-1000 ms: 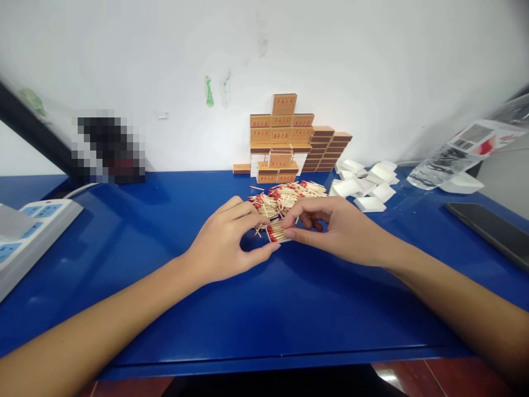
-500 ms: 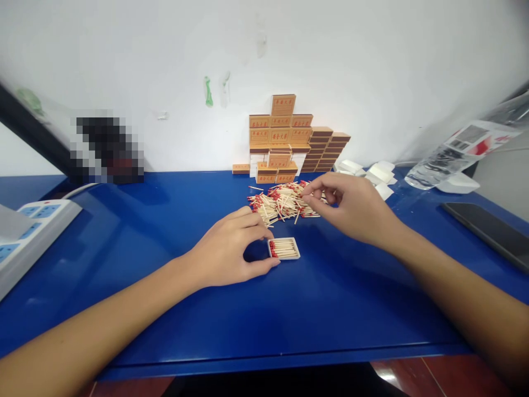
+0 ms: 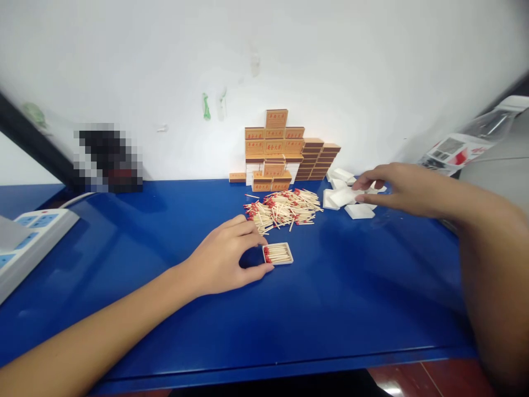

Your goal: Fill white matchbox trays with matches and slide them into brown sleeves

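My left hand [image 3: 229, 256] rests on the blue table, thumb and forefinger gripping the left end of a small white matchbox tray [image 3: 292, 256]. Inside the tray lies a row of matches [image 3: 280, 253], red heads to the left. Behind it spreads a loose pile of matches [image 3: 289, 207]. My right hand [image 3: 390, 184] is over a heap of white matchbox trays [image 3: 359, 212] at the back right. Its thumb and forefinger are apart at the heap's edge, and part of the heap is hidden behind the hand.
Orange matchboxes [image 3: 273, 146] are stacked against the wall, with more boxes [image 3: 318, 160] piled brown side out beside them. A plastic bottle [image 3: 458, 144] leans at the right, partly behind my arm. On the left is a white power strip [image 3: 49, 234].
My right hand has moved right, from the match pile to the white trays. My left hand stays at the filled tray. The whole view has shifted slightly.
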`<action>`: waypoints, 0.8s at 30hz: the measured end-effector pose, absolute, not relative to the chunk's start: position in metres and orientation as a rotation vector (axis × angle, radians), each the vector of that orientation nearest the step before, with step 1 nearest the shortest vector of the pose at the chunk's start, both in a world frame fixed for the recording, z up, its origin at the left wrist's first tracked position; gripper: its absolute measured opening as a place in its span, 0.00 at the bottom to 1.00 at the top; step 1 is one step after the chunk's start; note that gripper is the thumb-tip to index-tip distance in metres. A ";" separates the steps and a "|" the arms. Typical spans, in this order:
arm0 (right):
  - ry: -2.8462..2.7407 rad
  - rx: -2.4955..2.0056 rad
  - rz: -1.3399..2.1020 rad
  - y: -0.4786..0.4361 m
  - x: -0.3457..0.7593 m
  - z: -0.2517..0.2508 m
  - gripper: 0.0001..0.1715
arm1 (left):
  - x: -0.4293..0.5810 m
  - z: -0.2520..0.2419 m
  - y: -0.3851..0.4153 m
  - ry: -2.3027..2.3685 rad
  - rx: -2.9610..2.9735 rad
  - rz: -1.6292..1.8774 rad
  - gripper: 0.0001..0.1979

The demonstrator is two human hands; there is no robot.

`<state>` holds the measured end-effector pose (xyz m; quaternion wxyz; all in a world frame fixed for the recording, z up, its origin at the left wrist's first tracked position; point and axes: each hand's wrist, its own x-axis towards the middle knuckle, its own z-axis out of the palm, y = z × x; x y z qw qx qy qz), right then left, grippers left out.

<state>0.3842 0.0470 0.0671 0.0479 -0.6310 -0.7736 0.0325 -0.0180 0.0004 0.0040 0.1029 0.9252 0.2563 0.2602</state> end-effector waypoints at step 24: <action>-2.254 -1.983 0.037 0.048 0.367 0.064 0.25 | -0.020 0.009 0.002 0.865 2.735 0.981 0.13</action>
